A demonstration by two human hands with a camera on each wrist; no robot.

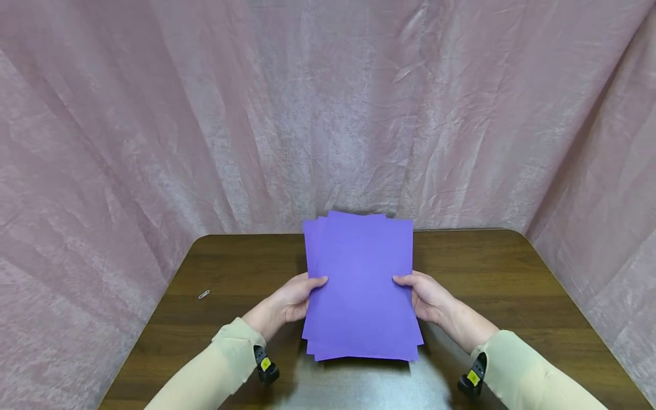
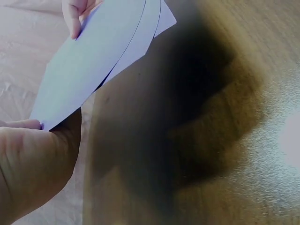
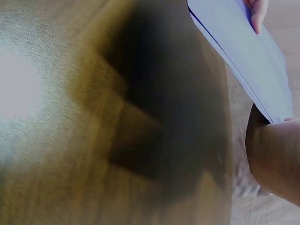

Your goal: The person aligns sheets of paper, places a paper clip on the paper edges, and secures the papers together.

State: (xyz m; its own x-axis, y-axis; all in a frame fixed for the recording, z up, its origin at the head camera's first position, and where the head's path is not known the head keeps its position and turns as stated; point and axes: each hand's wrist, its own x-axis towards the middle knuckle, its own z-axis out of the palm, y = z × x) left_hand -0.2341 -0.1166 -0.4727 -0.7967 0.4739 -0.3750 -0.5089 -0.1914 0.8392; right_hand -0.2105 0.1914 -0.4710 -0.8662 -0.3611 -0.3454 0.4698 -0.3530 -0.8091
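Above a dark wooden table (image 1: 512, 273) draped round with pink cloth (image 1: 154, 142), a person holds a small stack of purple sheets (image 1: 361, 285) clear of the tabletop, one hand at each long edge. The left hand (image 1: 292, 299) pinches the stack's left side with the thumb laid on the top sheet and the fingers underneath; the right hand (image 1: 427, 296) mirrors that hold on the right side. The left wrist view shows the sheets fanned apart at a corner, and in the head view their far and near edges sit out of line, so the stack appears gathered and lifted but not yet squared. Judging by that unevenness, evening up the edges is work left to do. A paper clip (image 1: 204, 294) lies on the table well apart to the left, untouched by either hand, and nothing fastens the sheets together. Beige sleeves (image 1: 225, 364) cover both forearms, each with a small black device at the wrist. Beneath the raised paper, a broad shadow falls on the wood.
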